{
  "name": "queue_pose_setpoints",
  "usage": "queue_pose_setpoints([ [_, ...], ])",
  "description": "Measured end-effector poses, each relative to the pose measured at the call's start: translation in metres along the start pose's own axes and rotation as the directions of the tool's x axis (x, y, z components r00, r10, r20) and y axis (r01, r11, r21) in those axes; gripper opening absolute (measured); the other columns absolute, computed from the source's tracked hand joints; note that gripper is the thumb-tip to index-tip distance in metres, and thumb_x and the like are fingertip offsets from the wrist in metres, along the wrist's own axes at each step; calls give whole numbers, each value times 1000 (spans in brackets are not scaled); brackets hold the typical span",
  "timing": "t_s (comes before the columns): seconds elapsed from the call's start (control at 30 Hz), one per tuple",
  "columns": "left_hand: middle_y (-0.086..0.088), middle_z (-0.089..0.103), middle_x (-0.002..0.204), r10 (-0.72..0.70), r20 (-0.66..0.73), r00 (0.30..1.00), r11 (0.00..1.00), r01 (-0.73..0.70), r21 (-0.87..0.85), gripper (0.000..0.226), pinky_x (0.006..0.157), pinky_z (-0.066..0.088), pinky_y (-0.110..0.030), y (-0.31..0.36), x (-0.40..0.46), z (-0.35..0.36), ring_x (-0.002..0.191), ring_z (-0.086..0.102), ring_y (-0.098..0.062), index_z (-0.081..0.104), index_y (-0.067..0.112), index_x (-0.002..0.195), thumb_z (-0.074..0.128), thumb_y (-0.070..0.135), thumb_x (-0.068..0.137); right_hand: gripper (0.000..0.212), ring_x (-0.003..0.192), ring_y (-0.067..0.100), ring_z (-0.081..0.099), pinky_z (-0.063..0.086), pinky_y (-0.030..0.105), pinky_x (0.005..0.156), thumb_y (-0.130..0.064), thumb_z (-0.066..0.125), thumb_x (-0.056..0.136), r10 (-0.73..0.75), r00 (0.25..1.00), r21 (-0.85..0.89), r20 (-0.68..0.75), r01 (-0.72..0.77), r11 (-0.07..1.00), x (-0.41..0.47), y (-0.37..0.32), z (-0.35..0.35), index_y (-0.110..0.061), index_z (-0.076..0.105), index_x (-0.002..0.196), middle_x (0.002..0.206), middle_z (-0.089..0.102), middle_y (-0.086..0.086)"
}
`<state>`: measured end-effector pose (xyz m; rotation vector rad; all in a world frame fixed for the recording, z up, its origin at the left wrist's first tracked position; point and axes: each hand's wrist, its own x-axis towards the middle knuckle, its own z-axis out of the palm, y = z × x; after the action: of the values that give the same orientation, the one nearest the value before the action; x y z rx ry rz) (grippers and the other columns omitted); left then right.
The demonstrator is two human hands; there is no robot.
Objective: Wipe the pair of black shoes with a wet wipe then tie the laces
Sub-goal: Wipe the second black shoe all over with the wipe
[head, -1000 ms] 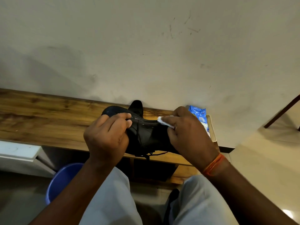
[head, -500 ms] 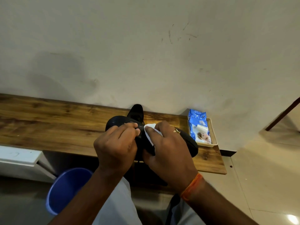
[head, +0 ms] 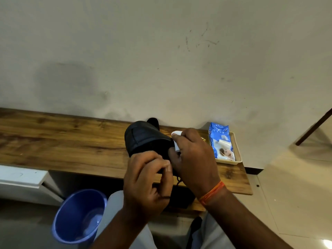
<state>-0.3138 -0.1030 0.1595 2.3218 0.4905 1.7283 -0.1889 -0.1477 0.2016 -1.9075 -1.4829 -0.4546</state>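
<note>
Against a scuffed pale wall runs a wooden bench (head: 62,141). Over it, the left hand (head: 147,182) grips the black leather shoe (head: 143,137) to steady it; the right hand (head: 194,159) pinches a white wet wipe (head: 177,133) against its side.

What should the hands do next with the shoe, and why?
Probably draw the white wipe along the held black shoe toward its toe. The right hand presses the wipe against the shoe's side while the left hand grips its near end, and a lace hangs loose, so wiping seems unfinished.
</note>
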Motion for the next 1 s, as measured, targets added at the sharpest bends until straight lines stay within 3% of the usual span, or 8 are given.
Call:
queue_pose_setpoints([
  [0.07,-3,66,96,-343,67,937,920,349,-178,18,74,55,-25,16,0,-2,91,64,-12,64,11,100,62,19,85,23,65,22,61,50,28,53,-15,65,80,-10,1000,-15,-2,10,1000,-1,-1,0,-3,72,98,89,62,8],
  [0.17,2,73,101,-754,308,581,393,773,-498,28,80,55,-21,32,11,-5,99,68,-12,67,18,108,62,21,81,23,63,25,61,52,31,51,-13,70,79,-55,998,-57,8,55,997,-4,-3,2,-2,71,99,89,62,10],
  [0.23,-7,74,103,-799,456,392,58,805,-590,26,82,53,-27,31,20,-7,103,69,-20,70,14,105,65,24,83,23,63,26,62,53,34,50,-14,70,80,-78,996,-76,31,81,994,-7,-4,2,-2,70,100,91,63,11],
  [0.33,-13,73,109,-802,559,211,-232,753,-616,37,85,52,-34,24,30,-9,103,70,-23,69,12,113,56,36,88,26,63,25,62,53,33,50,-14,71,81,-112,991,-85,68,118,989,-12,-6,3,-1,69,104,94,63,11],
  [0.43,-13,74,109,-818,556,147,-272,753,-599,36,77,54,-32,22,39,-8,97,72,-21,69,12,114,53,38,95,29,63,22,61,51,27,50,-13,73,81,-143,987,-74,79,149,986,-14,-8,3,0,69,107,94,63,10],
  [0.57,-6,74,75,-869,484,102,-241,767,-595,28,50,52,-22,23,43,-6,63,70,-11,71,5,100,59,29,94,26,59,21,58,49,28,47,-13,68,88,-223,970,-93,100,232,968,-17,-11,6,1,67,110,95,62,11],
  [0.87,-19,72,113,-790,613,21,-497,564,-659,37,92,55,-40,15,41,-16,96,72,-27,61,3,124,53,25,96,51,82,21,61,55,29,65,-19,72,81,-187,967,73,174,177,981,-17,-4,5,-5,60,128,102,61,6],
  [1.0,-21,69,117,-766,641,41,-565,431,-703,46,78,59,-34,15,40,-17,85,73,-26,54,4,131,55,24,90,52,90,11,54,46,15,77,-29,70,84,-45,984,186,171,12,983,-17,0,1,-11,58,131,103,57,0],
])
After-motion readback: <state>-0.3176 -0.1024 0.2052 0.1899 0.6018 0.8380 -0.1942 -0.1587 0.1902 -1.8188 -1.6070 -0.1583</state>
